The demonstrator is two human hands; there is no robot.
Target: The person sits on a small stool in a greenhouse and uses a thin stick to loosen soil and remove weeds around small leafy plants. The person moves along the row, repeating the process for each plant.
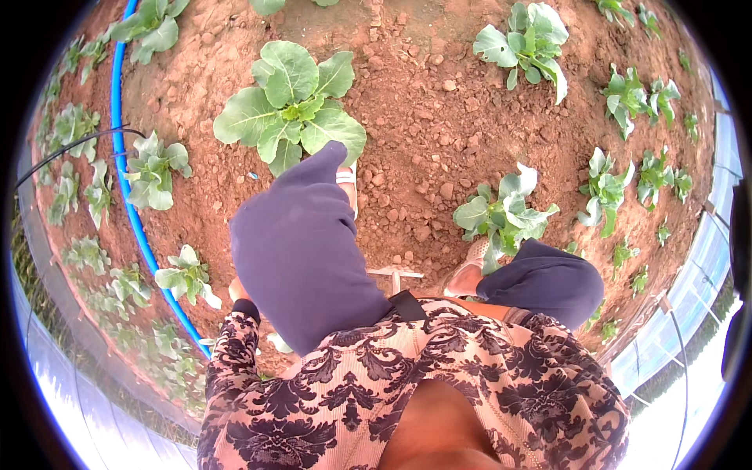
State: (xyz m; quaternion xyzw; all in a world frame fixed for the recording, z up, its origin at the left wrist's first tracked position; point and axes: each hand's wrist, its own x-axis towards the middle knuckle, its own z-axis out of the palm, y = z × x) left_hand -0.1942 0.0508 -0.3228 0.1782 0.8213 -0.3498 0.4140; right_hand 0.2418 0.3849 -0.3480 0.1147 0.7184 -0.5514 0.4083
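Observation:
A small part of my left hand (237,289) shows at the outer side of my raised left knee; its fingers are hidden behind the trouser leg. My right forearm (490,311) runs inward beneath the patterned top, and the right hand itself is out of view. Between my feet, a T-shaped hand tool (395,274) with a thin, pale crossbar rests on the soil, its stem disappearing under the top. A large leafy brassica plant (291,108) grows just beyond my left foot (348,185). Another brassica plant (506,214) stands against my right foot (467,276).
A blue hose (120,117) curves along the left side, crossed by a thin black tube (70,144). Rows of smaller plants (608,188) line the right. Cloddy reddish soil (411,135) lies ahead. Plastic sheeting (719,194) borders the bed.

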